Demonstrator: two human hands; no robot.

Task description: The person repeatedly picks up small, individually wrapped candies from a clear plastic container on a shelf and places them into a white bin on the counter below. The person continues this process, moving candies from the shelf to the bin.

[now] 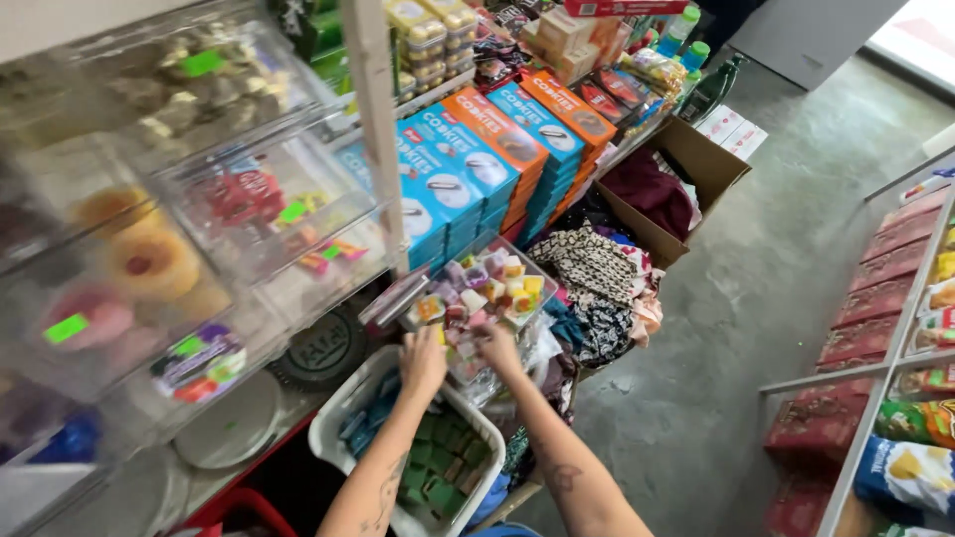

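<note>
— What are we standing in?

— We see a narrow shop aisle with a grey concrete floor [756,288]. On our left runs a shelf [378,149] stacked with clear plastic bins [249,199] of sweets and ring-shaped treats, and farther along its top sit rows of blue and orange cookie boxes [487,149]. On our right a wire rack [875,398] carries red and green snack packets. Beyond the cookie boxes an open cardboard box [711,169] stands on the floor with dark red cloth in it, and a heap of patterned fabric [597,278] lies just beside it.

— And where are our hands?

— Both arms reach forward and up from the bottom edge of the view. Our left hand [423,360] and right hand [497,346] meet at the near edge of a clear tray of small wrapped candies [487,288], which sits at the front edge of the shelf, below the cookie boxes.

— Are we gripping anything?

— We see the backs of both hands, fingers curled down among the candies at the tray's near rim. The hands touch the pile, but we cannot tell whether either one has closed on a piece; the fingertips are hidden.

— What lies under our arms?

— A white plastic basket [333,423] sits just below the left forearm, holding green and blue wrapped blocks. A red rim [239,502] shows at the lower left corner.
</note>
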